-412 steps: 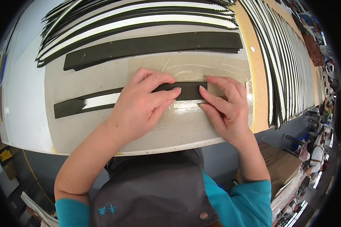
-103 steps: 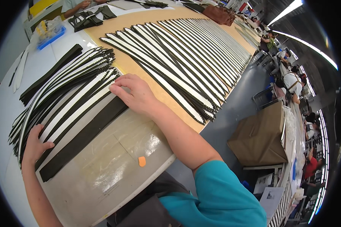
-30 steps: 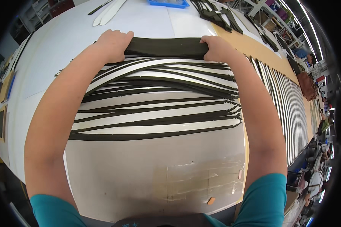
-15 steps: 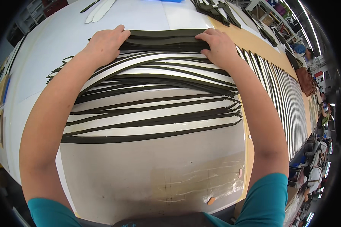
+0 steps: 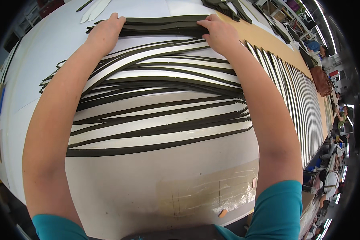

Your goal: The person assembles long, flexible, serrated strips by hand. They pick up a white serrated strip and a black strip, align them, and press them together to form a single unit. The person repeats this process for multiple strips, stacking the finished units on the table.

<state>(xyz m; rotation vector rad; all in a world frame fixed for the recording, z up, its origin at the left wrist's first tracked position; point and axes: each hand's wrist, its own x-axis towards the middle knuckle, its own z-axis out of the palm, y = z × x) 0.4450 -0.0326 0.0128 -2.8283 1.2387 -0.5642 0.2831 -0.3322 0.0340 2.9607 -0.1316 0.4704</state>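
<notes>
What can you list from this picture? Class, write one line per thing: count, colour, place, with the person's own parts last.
Dark strip bundle: one stack, dark olive, far side of the table, gripped at both ends.
Fanned strips: many, dark and white alternating, middle of the table.
Rows of strips: many, dark and white, on the tan board at right.
Tan board: one, tan, right part of the table.
Table: one, white, under everything.
Taped clear sheet: one, see-through, near edge.
Orange tab: one, orange, near edge.
White pieces: a few, white, far left.
Other people: some, far right, too small to count.
Left hand: on the bundle's left end.
Right hand: on the bundle's right end.
</notes>
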